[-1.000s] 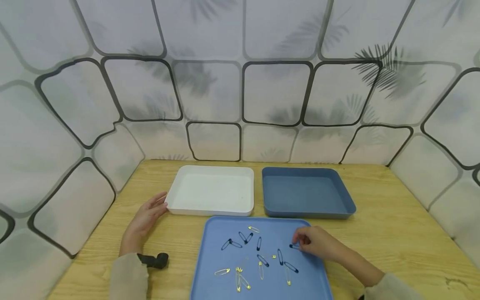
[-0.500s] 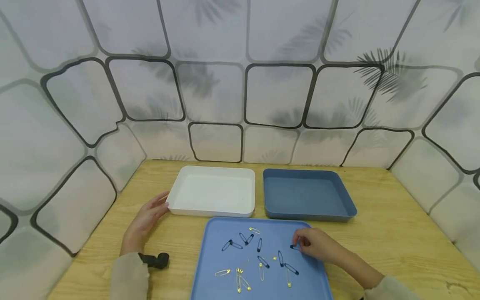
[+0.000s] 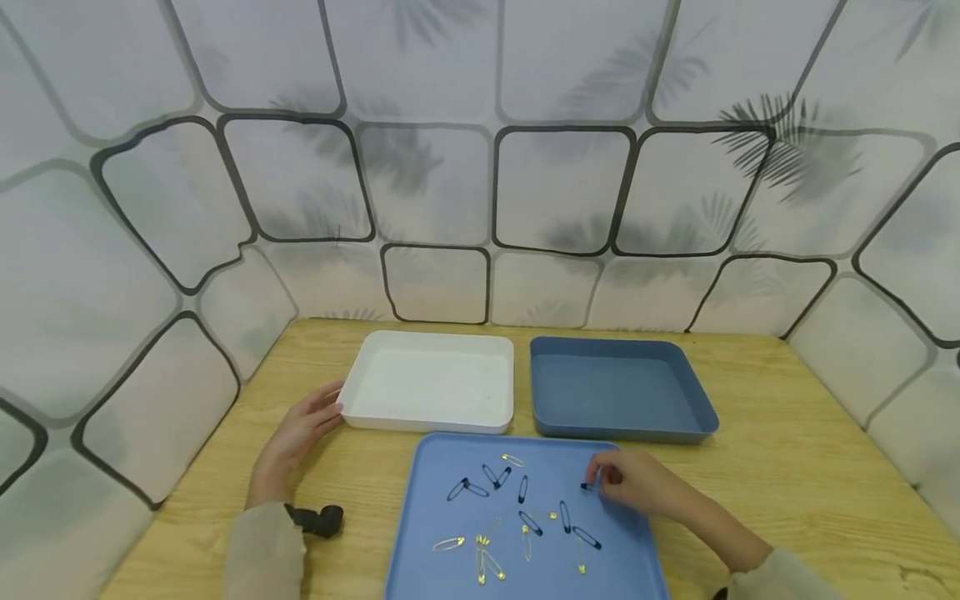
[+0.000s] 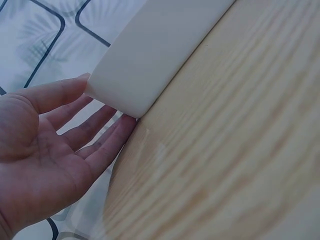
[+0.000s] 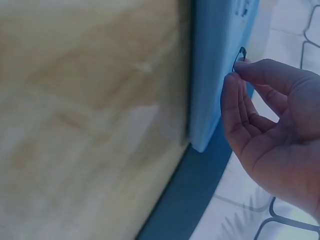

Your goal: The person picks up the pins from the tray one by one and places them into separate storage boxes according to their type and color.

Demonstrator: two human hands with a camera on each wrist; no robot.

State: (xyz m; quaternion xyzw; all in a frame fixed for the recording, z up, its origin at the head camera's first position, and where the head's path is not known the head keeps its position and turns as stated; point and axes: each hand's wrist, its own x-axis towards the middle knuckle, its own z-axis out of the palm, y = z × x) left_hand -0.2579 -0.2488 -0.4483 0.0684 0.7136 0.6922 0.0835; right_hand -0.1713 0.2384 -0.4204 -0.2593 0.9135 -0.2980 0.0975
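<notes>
My right hand (image 3: pixel 637 483) is over the right side of the light blue tray (image 3: pixel 435 492). Its thumb and fingers pinch a black safety pin (image 5: pixel 240 57), whose dark head sticks out past the fingertips in the head view. Other black safety pins (image 3: pixel 565 517) and gold safety pins (image 3: pixel 448 544) lie scattered on the same tray, a few overlapping. At the left, my left hand (image 3: pixel 300 429) touches the near left corner of the white tray (image 4: pixel 145 55) with loosely extended fingers; the thumb lies by the rim, the other fingers lower at the side wall.
Beyond the light blue tray, a dark blue tray (image 3: pixel 622 387) stands at the right, beside the white one, with a narrow gap between them. All three are on a wooden table (image 3: pixel 780 433). Patterned fabric walls (image 3: pixel 555 192) enclose its back and sides.
The black safety pin at my right fingertips shows slightly higher than before, the hand rising a little with it. My left hand stays at the white tray's corner. The head view shifts slightly.
</notes>
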